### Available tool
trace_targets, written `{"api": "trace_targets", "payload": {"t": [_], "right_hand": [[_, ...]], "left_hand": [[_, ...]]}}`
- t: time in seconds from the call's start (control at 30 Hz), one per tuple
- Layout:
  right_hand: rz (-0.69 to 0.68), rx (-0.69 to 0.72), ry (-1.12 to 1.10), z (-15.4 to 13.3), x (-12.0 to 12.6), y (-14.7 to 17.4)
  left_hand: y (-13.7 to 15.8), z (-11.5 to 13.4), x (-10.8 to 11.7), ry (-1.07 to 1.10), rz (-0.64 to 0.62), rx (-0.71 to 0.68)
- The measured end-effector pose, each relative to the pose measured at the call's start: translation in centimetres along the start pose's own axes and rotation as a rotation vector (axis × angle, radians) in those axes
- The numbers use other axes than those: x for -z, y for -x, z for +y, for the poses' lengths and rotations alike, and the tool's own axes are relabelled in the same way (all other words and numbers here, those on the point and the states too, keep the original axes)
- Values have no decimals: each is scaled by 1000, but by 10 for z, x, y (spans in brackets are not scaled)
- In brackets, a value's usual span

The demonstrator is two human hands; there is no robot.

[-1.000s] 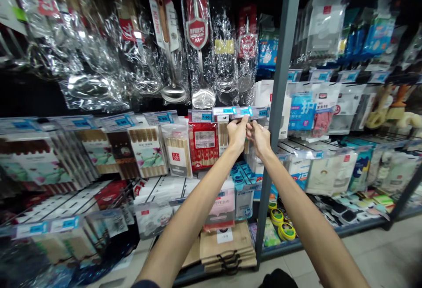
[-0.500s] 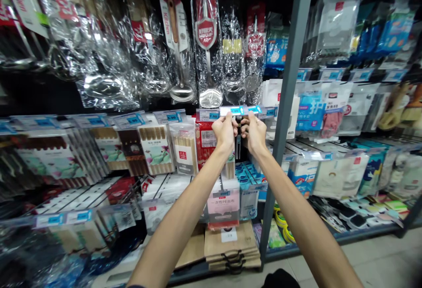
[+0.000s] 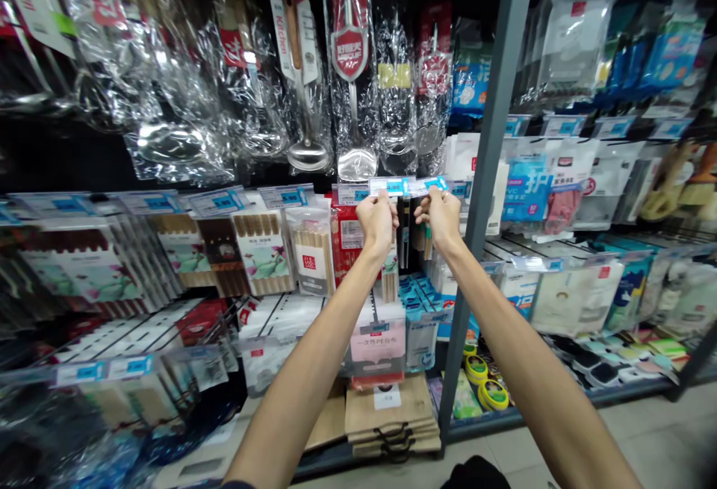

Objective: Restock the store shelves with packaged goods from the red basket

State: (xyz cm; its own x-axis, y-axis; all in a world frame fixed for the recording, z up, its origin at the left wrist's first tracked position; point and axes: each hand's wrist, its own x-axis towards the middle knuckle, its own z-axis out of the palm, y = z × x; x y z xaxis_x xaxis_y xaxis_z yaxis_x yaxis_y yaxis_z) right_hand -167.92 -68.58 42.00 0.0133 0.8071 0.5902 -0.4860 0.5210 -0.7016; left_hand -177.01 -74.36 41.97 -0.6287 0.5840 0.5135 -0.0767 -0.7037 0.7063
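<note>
My left hand [image 3: 379, 222] grips a hanging pack of chopsticks [image 3: 390, 272] just below a blue and white price tag [image 3: 388, 187] at the end of a peg. My right hand [image 3: 442, 218] is closed on a neighbouring hanging pack [image 3: 428, 241] under another price tag [image 3: 434, 184]. Both arms reach forward and up to the middle row of the shop rack. A red pack of chopsticks [image 3: 346, 239] hangs just left of my left hand.
Wrapped ladles and spatulas [image 3: 352, 63] hang in the row above. More chopstick packs [image 3: 263, 254] fill the pegs to the left. A grey steel upright [image 3: 485, 175] stands just right of my right hand, with bagged gloves [image 3: 529, 187] beyond. Brown paper bags [image 3: 389, 418] lie on the bottom shelf.
Both hands have moved apart, each drawing its hanging pack sideways; a second ago they were close together at one price tag. The view shifted slightly to the left.
</note>
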Motion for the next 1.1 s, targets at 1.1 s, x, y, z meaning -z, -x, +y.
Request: {"api": "trace_targets", "payload": {"t": [1.1], "right_hand": [[-43, -27, -13, 32, -7, 13]], "left_hand": [[2, -16, 4, 438, -26, 297]]}}
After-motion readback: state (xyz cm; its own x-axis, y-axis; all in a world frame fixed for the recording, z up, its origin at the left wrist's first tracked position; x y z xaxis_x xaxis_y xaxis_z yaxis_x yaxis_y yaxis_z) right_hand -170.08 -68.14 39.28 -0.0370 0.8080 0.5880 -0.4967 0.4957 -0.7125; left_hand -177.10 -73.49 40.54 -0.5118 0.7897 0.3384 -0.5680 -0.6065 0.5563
